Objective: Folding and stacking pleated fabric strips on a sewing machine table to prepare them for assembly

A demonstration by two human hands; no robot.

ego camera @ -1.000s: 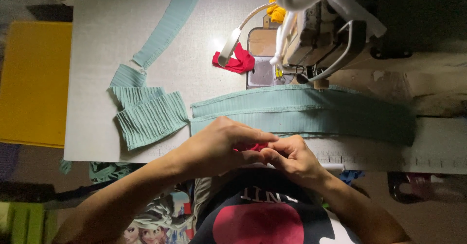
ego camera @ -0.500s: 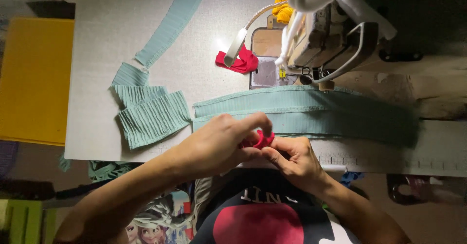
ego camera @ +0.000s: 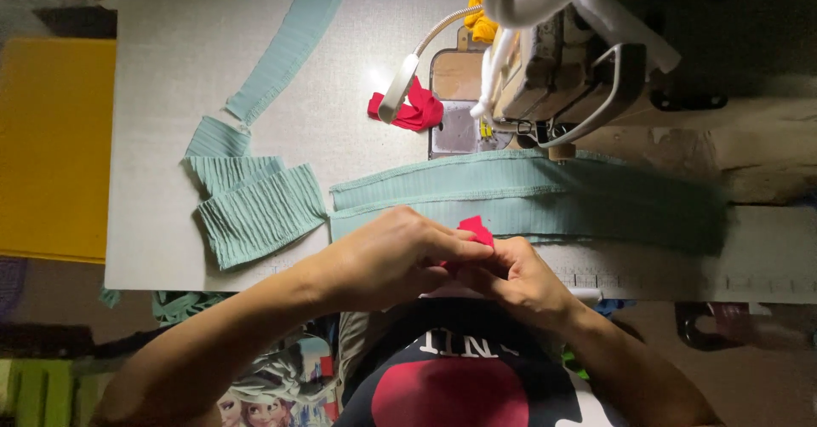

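Both hands meet at the near edge of the tabletop (ego camera: 170,70), the left hand (ego camera: 387,257) and right hand (ego camera: 519,278) each pinched closed on a small red scrap of cloth (ego camera: 475,230) held between them. Just beyond lies a long teal ribbed band (ego camera: 528,197), reaching under the sewing machine (ego camera: 562,78). Another red scrap (ego camera: 417,112) lies beside the machine's lamp.

red scrap (ego camera: 475,230): soft matt cloth | teal bands (ego camera: 511,197): ribbed knit, matt | table (ego camera: 170,70): pale, finely grainy, dull | sewing machine (ego camera: 562,78): worn metal, kinda glossy
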